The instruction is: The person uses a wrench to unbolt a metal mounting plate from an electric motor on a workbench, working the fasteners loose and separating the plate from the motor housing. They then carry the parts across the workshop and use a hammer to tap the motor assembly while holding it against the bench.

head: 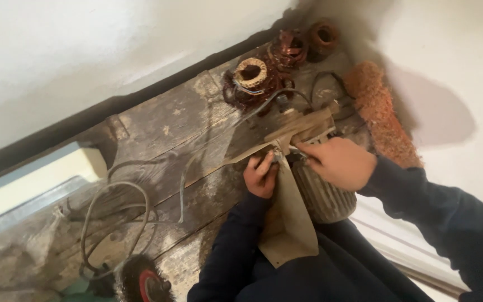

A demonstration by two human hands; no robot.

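Note:
A ribbed grey motor housing stands on a worn wooden bench, against my lap. A sheet of brown insulating paper hangs down its front and folds over its top. My left hand pinches the paper's edge at the housing's upper left. My right hand rests on top of the housing, fingers closed on the paper and thin wires there. Both arms wear dark sleeves.
Three copper-wound coils sit at the bench's far end. An orange paint roller leans on the white wall. A loose grey cable loops at left, near a wire wheel with a red hub.

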